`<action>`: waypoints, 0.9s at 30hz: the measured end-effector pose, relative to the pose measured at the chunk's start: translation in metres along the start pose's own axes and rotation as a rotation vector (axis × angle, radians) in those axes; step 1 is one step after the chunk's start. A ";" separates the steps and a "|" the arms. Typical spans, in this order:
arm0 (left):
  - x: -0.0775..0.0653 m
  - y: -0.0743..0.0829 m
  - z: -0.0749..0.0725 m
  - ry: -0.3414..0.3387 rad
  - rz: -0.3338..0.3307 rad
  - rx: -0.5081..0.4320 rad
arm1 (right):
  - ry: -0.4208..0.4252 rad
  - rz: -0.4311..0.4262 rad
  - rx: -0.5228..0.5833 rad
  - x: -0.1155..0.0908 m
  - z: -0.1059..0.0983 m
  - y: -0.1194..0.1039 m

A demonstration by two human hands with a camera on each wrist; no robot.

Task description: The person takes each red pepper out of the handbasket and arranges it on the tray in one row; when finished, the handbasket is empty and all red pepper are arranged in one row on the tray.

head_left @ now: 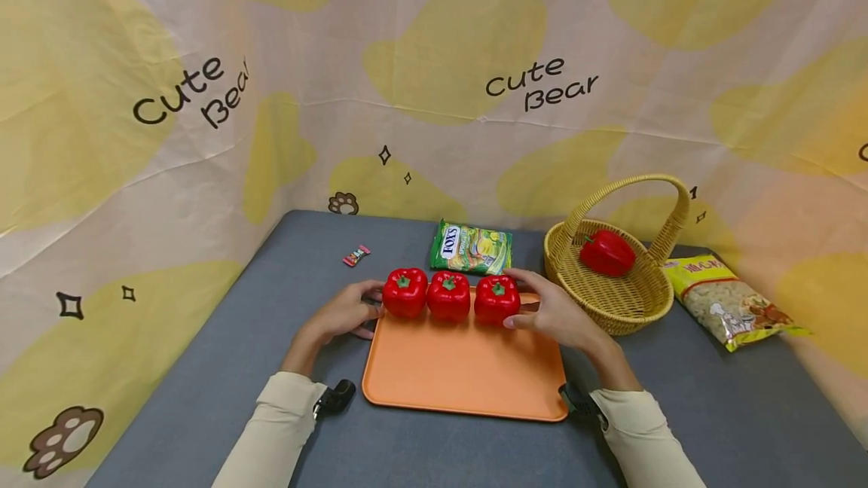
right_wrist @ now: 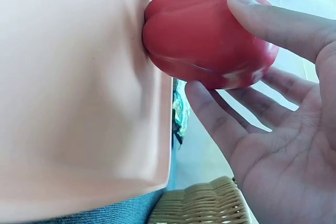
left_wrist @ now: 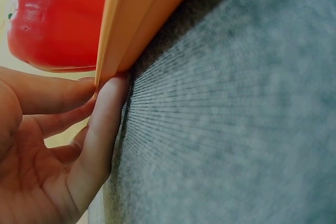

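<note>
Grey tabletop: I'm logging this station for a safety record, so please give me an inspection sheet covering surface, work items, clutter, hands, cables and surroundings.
Surface: matte grey tabletop; no spills seen.
Work items: orange rectangular tray, with three glossy red bell peppers in a row along its far edge; a fourth red pepper lies in a yellow wicker basket at right.
Clutter: green FOX'S packet beyond the tray, small red wrapped candy left of that, yellow-and-clear plastic bag right of the basket.
Hands: left hand pinches the tray's rim; right hand grips the tray's rightmost pepper.
Cables: nothing seen.
Surroundings: printed cream-and-yellow cloth backdrop.
</note>
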State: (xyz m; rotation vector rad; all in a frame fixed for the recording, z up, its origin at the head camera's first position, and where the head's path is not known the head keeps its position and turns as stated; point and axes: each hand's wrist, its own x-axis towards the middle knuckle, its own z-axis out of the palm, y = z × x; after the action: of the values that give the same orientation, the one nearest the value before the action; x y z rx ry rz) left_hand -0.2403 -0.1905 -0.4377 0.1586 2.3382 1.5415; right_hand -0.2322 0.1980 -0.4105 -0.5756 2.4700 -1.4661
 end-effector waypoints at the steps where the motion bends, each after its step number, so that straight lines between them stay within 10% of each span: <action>1: 0.000 0.000 0.000 -0.001 -0.001 0.001 | -0.004 0.002 0.012 0.000 0.001 0.000; 27: 0.002 -0.002 0.000 0.005 -0.013 0.006 | 0.000 -0.003 0.002 0.003 0.006 0.002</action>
State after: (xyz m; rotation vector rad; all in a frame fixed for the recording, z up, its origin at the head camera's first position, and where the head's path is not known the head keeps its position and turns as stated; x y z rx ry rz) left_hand -0.2420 -0.1909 -0.4399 0.1412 2.3433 1.5305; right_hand -0.2329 0.1933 -0.4151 -0.5794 2.4690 -1.4693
